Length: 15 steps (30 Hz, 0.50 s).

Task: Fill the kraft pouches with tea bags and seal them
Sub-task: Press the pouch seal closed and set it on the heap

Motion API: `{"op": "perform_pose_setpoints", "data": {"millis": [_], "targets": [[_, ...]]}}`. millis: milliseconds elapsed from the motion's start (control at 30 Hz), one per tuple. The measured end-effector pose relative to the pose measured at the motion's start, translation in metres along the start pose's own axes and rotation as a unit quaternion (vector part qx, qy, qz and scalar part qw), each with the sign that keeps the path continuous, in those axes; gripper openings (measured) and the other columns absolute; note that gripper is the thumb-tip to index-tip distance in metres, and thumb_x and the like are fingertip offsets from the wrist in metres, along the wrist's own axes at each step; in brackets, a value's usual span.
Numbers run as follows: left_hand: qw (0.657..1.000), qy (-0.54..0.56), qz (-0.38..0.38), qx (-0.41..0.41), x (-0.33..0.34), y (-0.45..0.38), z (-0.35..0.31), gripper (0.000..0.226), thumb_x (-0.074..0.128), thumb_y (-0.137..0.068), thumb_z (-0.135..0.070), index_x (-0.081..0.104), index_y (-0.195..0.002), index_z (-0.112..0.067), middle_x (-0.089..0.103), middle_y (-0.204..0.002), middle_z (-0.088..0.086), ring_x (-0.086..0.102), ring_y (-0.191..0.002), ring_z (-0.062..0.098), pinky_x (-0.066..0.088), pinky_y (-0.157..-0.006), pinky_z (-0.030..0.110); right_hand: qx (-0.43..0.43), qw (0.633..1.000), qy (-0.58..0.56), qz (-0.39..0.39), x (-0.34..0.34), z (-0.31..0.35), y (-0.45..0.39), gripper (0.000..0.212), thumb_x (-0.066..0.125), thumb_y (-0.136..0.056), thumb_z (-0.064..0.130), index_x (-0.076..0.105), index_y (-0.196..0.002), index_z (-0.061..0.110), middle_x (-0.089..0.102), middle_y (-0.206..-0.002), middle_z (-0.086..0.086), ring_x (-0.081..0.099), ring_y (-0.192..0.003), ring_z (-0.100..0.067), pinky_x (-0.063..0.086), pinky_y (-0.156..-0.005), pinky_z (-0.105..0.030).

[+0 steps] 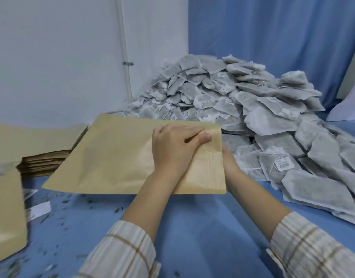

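I hold one kraft pouch (116, 155) flat and lifted a little above the blue-covered bench (192, 227), its open end turned toward my right. My left hand (172, 149) lies on top of the pouch near that end, fingers curled over the paper and thumb pressed down on it, so I grip the upper wall. My right hand (229, 159) is at the pouch's mouth edge, mostly hidden behind the paper; only its heel and wrist show, so I cannot tell how its fingers lie.

Just beyond the pouch and spreading to my right sits a big heap of tea bags (242, 101), grey-white sachets with strings and small printed tags, reaching back to the blue curtain (273, 37). To my left a stack of flat kraft pouches (44, 157) rests on the bench against the white wall (52, 57). Another kraft pouch (6, 213) stands at the near left edge. Dark crumbs of tea (62, 217) are scattered over the bench in front of me.
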<state>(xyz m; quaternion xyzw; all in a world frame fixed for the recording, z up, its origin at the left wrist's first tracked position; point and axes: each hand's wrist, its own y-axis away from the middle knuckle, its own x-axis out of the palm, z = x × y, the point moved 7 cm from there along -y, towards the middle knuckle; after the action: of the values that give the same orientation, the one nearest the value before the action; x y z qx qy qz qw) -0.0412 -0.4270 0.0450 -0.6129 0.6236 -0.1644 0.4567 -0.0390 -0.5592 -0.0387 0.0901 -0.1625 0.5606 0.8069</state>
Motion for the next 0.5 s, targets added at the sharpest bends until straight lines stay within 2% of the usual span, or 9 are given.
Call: {"op": "perform_pose_setpoints", "data": {"millis": [100, 300, 433, 500], "targets": [[0.999, -0.045, -0.005, 0.023, -0.023, -0.005, -0.017, 0.023, 0.067, -0.079, -0.049, 0.075, -0.093, -0.034, 0.071, -0.098, -0.016, 0.061, -0.101, 0.006, 0.028, -0.098, 0.029, 0.002, 0.999, -0.049, 0.0, 0.021, 0.011, 0.017, 0.031, 0.043, -0.098, 0.022, 0.059, -0.074, 0.012, 0.06, -0.045, 0.001, 0.058, -0.038, -0.01, 0.044, -0.037, -0.016], [0.996, -0.075, -0.043, 0.012, -0.103, 0.007, -0.011, 0.021, 0.07, -0.077, -0.046, 0.076, -0.091, -0.031, 0.073, -0.094, -0.011, 0.064, -0.097, 0.01, 0.038, -0.097, 0.041, 0.016, 0.997, -0.058, 0.04, 0.096, 0.005, 0.046, 0.03, 0.046, -0.097, 0.018, 0.059, -0.072, 0.011, 0.059, -0.044, 0.001, 0.057, -0.037, -0.01, 0.043, -0.037, -0.015], [0.988, -0.134, -0.071, -0.014, -0.174, 0.026, 0.011, 0.021, 0.072, -0.076, -0.043, 0.076, -0.091, -0.03, 0.073, -0.095, -0.011, 0.064, -0.097, 0.009, 0.039, -0.096, 0.041, 0.052, 0.995, -0.032, 0.085, 0.167, -0.029, 0.063, 0.026, 0.048, -0.095, 0.022, 0.061, -0.073, 0.016, 0.06, -0.054, -0.001, 0.057, -0.049, -0.015, 0.045, -0.05, -0.025], [0.981, -0.17, -0.084, -0.037, -0.212, 0.038, 0.026, 0.021, 0.072, -0.076, -0.043, 0.076, -0.092, -0.03, 0.073, -0.095, -0.011, 0.064, -0.097, 0.01, 0.038, -0.097, 0.039, 0.063, 0.991, 0.0, 0.115, 0.207, -0.05, 0.072, 0.023, 0.05, -0.094, 0.022, 0.061, -0.075, 0.017, 0.06, -0.054, 0.001, 0.057, -0.052, -0.016, 0.044, -0.051, -0.026]]}}
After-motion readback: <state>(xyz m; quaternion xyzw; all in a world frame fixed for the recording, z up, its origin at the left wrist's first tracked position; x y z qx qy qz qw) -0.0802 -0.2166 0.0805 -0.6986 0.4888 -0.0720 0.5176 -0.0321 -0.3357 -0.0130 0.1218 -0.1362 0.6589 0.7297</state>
